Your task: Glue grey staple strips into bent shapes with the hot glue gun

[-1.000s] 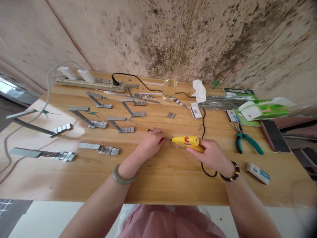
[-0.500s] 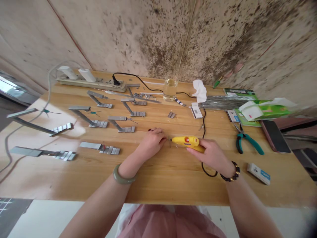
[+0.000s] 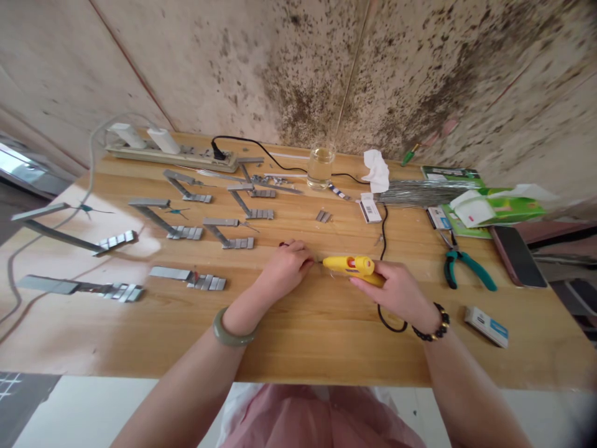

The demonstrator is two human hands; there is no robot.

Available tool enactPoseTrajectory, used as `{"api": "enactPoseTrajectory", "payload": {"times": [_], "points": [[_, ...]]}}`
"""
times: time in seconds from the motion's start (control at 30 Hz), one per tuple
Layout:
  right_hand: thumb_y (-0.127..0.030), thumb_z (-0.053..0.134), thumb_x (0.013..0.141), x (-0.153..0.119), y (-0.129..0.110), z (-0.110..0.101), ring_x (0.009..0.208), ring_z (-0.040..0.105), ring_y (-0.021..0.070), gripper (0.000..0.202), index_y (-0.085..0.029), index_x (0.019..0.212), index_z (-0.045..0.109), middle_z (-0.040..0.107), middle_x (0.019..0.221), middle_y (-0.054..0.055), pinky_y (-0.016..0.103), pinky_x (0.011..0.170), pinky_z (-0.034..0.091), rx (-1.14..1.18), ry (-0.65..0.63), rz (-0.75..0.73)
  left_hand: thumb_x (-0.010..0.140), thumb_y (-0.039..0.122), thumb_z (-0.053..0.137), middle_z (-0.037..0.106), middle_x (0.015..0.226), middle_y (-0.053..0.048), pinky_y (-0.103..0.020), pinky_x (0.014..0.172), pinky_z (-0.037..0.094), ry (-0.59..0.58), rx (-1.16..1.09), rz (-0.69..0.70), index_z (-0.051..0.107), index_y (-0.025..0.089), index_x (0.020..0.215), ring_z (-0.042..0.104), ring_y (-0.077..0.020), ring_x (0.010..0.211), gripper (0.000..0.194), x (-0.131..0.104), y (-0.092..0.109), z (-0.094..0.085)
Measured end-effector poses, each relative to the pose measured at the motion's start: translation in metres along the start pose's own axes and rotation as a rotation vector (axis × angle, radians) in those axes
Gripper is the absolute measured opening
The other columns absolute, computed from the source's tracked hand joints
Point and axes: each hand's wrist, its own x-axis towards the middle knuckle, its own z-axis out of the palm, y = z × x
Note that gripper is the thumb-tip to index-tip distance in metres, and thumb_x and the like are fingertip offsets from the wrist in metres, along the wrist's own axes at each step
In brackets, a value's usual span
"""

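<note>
My right hand (image 3: 394, 287) is wrapped round the handle of a yellow glue gun (image 3: 349, 266), whose nozzle points left at the fingertips of my left hand (image 3: 288, 267). Those left fingers are pinched together low over the wooden table; what they hold is too small and too covered to make out. Left of my hands stand several bent grey metal pieces (image 3: 239, 242) with segmented feet. Two flatter ones, among them a strip with a red bit (image 3: 208, 281), lie nearer the front. Two small grey staple strips (image 3: 323, 216) lie beyond the glue gun.
A glass of yellowish liquid (image 3: 320, 167) stands at the back near a power strip (image 3: 172, 158). On the right are teal-handled pliers (image 3: 469, 267), a phone (image 3: 518, 256), a small box (image 3: 486, 326), a wire bundle (image 3: 426, 191) and a tissue pack (image 3: 508, 206). A black cord (image 3: 384, 236) trails behind the glue gun.
The glue gun and my right hand have shifted very slightly left, bringing the nozzle a touch closer to my left fingertips. Otherwise the scene looks the same.
</note>
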Motion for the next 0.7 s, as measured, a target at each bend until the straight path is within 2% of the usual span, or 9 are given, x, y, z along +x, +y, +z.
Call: {"api": "enactPoseTrajectory", "payload": {"times": [0.7], "points": [[-0.036,0.059,0.082,-0.0007,-0.0002,0.0039,0.070,0.066,0.0185,0.020,-0.021,0.092,0.066,0.072,0.081,0.003,0.026,0.063,0.050,0.031,0.015,-0.010,0.085,0.017,0.050,0.061,0.085,-0.007,-0.034,0.079,0.042,-0.007,0.008,-0.002,0.067,0.017,0.082,0.054,-0.0192,0.084,0.017,-0.0002,0.0001,0.0001]]}}
